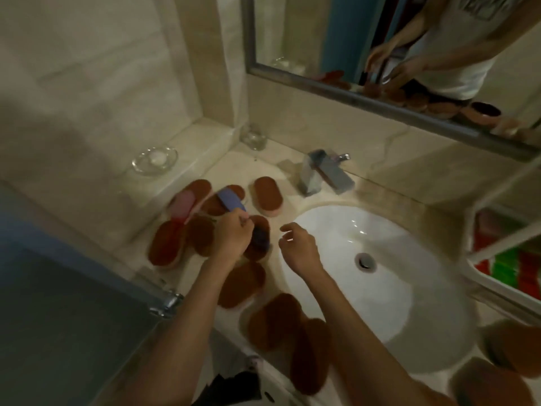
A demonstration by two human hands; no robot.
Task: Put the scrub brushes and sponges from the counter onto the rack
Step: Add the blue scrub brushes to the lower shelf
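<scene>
Several brown oval sponges [267, 195] lie scattered on the beige counter [380, 197], left of and in front of the white sink [377, 276]. A blue scrub brush [232, 200] and a pink scrub brush [183, 207] rest among them at the back left. My left hand [232, 237] is closed around the near end of the blue brush. Beside it, my right hand [298, 249] hovers over the sink's left rim, fingers apart and empty. The white rack [497, 244] at the right edge holds red and green items.
A chrome faucet [325, 174] stands behind the sink. A glass soap dish [154, 160] and a small glass [254, 136] sit on the ledge at the back left. A mirror [380, 48] hangs above. More brown sponges [509, 347] lie at the lower right.
</scene>
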